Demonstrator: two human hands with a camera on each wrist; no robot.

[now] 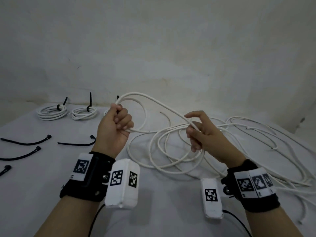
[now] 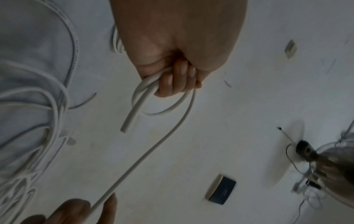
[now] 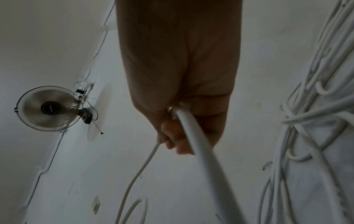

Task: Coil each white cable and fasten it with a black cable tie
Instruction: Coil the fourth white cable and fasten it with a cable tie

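Note:
My left hand (image 1: 118, 124) is raised above the table, fingers curled round loops of a white cable (image 1: 153, 103); the left wrist view shows that cable (image 2: 151, 151) wound in the fist (image 2: 172, 78) with a short free end sticking out. To the right, my right hand (image 1: 198, 132) pinches a stretch of the same cable between thumb and fingers, index finger extended; the strand (image 3: 199, 144) runs across those fingers. A tangle of loose white cables (image 1: 239, 147) lies on the table beneath and to the right. Several black cable ties (image 1: 77, 143) lie at the left.
Two coiled, tied cables (image 1: 51, 112) (image 1: 84, 112) sit at the back left by the wall; a third is mostly hidden behind my left hand. The table (image 1: 162, 202) is white-covered. A wall fan (image 3: 49, 108) shows in the right wrist view.

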